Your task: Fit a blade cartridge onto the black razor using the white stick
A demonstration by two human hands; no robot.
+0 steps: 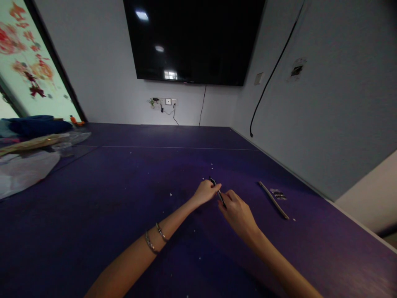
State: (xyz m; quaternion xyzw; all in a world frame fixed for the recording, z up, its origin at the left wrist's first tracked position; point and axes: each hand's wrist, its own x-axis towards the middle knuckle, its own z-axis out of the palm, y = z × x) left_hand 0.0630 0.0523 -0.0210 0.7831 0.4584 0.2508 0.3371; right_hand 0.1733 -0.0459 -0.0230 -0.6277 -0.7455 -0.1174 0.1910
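Observation:
Over the purple surface, my left hand [206,192] and my right hand [237,210] meet near the middle of the view. Between them runs a slim dark tool [220,196] with a pale strip along it; its exact kind is too small to make out. My right hand is closed round its near end, and my left hand pinches near its far end. Two metal bracelets [155,239] circle my left wrist. Small white scraps [170,194] lie scattered around both hands. To the right of my right hand rests a thin, slightly curved tan strip [274,201].
Beside the tan strip lies a small clear packet with dark contents [278,194]. A white plastic bag [29,169] and dark blue cloth [39,125] are piled at the left. A black cable [273,76] hangs down the right wall. A large television [195,41] faces me.

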